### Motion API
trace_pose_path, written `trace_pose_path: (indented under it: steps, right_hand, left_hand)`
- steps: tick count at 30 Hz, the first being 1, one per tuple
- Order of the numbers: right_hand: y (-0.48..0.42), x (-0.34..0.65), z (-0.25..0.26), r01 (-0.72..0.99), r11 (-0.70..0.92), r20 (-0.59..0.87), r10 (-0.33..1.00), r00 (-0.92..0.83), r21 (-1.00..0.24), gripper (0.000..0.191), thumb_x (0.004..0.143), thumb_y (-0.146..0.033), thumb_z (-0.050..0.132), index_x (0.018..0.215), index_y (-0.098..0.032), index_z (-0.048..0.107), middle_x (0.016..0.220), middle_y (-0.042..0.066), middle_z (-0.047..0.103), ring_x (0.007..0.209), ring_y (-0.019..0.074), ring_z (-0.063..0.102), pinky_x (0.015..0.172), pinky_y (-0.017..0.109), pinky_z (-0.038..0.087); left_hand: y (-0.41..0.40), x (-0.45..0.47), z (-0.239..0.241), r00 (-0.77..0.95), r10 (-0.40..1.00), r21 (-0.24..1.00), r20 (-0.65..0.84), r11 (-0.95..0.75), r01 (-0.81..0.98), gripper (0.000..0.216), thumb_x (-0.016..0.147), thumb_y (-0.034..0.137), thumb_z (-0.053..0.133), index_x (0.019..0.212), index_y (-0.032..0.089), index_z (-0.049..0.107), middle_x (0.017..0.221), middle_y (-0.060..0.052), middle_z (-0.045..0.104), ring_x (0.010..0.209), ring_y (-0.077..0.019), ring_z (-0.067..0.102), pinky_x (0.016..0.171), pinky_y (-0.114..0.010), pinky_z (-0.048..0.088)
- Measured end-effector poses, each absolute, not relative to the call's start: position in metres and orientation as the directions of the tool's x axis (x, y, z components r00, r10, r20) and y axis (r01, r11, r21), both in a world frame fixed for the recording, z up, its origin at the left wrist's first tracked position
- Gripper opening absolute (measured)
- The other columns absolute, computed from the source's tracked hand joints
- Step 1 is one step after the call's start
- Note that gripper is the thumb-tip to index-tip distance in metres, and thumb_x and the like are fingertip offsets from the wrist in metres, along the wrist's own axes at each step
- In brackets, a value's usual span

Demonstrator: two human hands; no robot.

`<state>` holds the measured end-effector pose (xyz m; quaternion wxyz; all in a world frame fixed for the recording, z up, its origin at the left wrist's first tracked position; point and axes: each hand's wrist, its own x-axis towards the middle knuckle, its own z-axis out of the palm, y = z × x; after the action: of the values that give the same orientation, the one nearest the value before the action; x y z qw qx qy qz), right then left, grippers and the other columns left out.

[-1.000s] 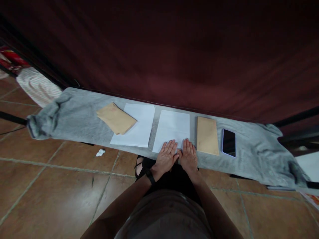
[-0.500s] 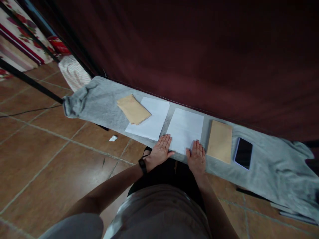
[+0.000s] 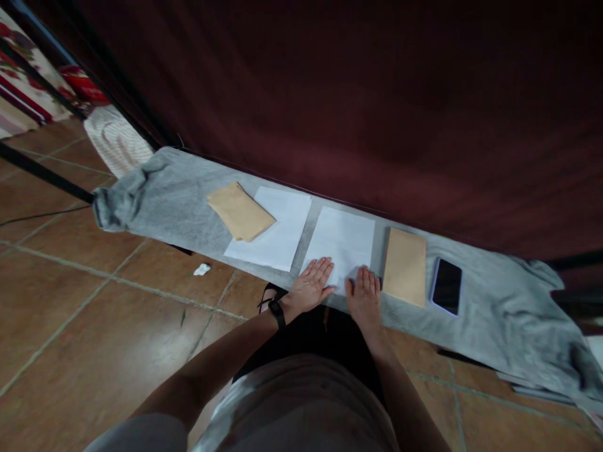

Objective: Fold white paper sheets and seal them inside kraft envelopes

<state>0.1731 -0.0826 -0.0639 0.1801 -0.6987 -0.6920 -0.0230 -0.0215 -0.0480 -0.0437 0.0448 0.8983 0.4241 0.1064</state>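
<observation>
A white sheet of paper point(image 3: 343, 235) lies on the grey cloth in front of me. My left hand point(image 3: 311, 285) rests flat on its near left corner, fingers stretched out. On the near right corner lies my right hand point(image 3: 364, 294), also flat with its fingers extended. To the left is more white paper point(image 3: 277, 242), with a loose stack of brown envelopes point(image 3: 240, 212) lying askew on top of it. A neater stack of brown envelopes point(image 3: 405, 267) sits just right of my right hand.
A phone point(image 3: 446, 286) with a dark screen lies right of the envelopes. The grey cloth point(image 3: 188, 207) covers a narrow bench, bunched at both ends. Behind it hangs a dark red curtain point(image 3: 353, 113). A scrap of white paper point(image 3: 201, 269) is on the tiled floor.
My left hand has shifted right, further onto the white sheet. My right hand stays at its near right corner. The whole view has turned slightly, moving things leftward.
</observation>
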Motion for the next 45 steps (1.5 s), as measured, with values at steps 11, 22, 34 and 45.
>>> trace_pose_path:
  steps: [11, 22, 34, 45]
  right_hand:
    - [-0.042, 0.145, -0.057, 0.964, 0.116, 0.201, 0.977, -0.067, -0.241, 0.054, 0.106, -0.036, 0.034, 0.153, -0.01, 0.04, 0.16, 0.018, 0.037, 0.149, 0.0284, 0.033, 0.121, 0.05, 0.025]
    - [-0.057, 0.166, -0.072, 0.978, 0.001, 0.329, 0.942, 0.069, -0.209, 0.061, 0.105, -0.041, 0.038, 0.155, -0.006, 0.035, 0.159, 0.023, 0.036, 0.146, 0.0324, 0.037, 0.116, 0.053, 0.033]
    - [-0.054, 0.166, -0.077, 0.973, 0.006, 0.355, 0.932, 0.077, -0.229, 0.062, 0.104, -0.043, 0.038, 0.154, -0.006, 0.036, 0.158, 0.022, 0.038, 0.146, 0.0327, 0.038, 0.116, 0.053, 0.033]
    - [0.037, 0.153, -0.046, 0.945, 0.024, 0.194, 0.98, 0.042, -0.325, 0.054, 0.107, -0.037, 0.025, 0.151, -0.012, 0.044, 0.16, 0.013, 0.039, 0.15, 0.0258, 0.033, 0.121, 0.046, 0.028]
  left_hand:
    - [-0.043, -0.021, -0.049, 0.618, 0.763, 0.171, 0.187, -0.645, 0.745, 0.054, 0.103, 0.029, 0.032, 0.153, 0.01, 0.036, 0.162, -0.013, 0.035, 0.153, -0.0227, 0.023, 0.126, -0.047, 0.024]
    - [-0.04, -0.01, -0.05, 0.401, 0.887, 0.233, 0.229, -0.45, 0.862, 0.061, 0.103, 0.029, 0.031, 0.159, 0.009, 0.02, 0.16, -0.017, 0.037, 0.152, -0.0257, 0.027, 0.123, -0.048, 0.032]
    - [0.075, 0.05, -0.056, 0.405, 0.898, 0.249, 0.172, -0.437, 0.864, 0.059, 0.102, 0.031, 0.028, 0.155, 0.005, 0.034, 0.161, -0.017, 0.034, 0.153, -0.026, 0.025, 0.125, -0.048, 0.022]
    - [0.077, 0.038, -0.066, 0.445, 0.871, 0.203, 0.209, -0.484, 0.851, 0.06, 0.099, 0.022, 0.032, 0.157, 0.009, 0.029, 0.162, -0.015, 0.034, 0.153, -0.0251, 0.024, 0.125, -0.049, 0.022]
